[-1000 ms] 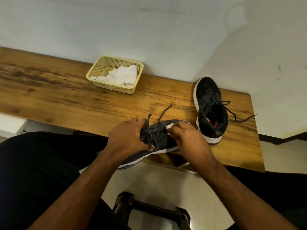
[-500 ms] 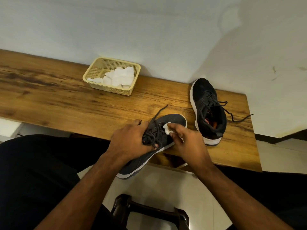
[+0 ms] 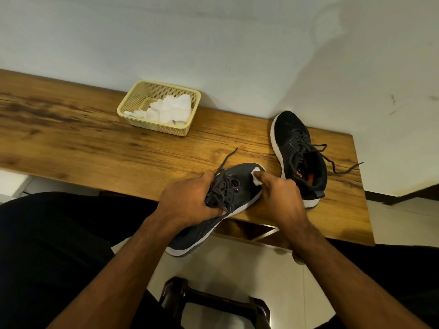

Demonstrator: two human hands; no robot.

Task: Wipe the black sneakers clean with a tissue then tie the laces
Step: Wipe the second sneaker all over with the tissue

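Our left hand point(image 3: 190, 200) grips the light, soft sneaker point(image 3: 228, 193) midway while our right hand point(image 3: 280, 198) pinches flimsy tissue point(image 3: 256, 175) at its two-o'clock toe.

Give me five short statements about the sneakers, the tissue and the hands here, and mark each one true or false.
1. The left hand grips the held sneaker at its laced middle. True.
2. The right hand presses a tissue against the toe end of that sneaker. True.
3. The second sneaker stands on the floor. False: it rests on the wooden table, to the right of the held one.
4. The second sneaker's laces are tied in a bow. False: they trail loose across the table.
5. The basket holds nothing. False: white tissues lie in it.
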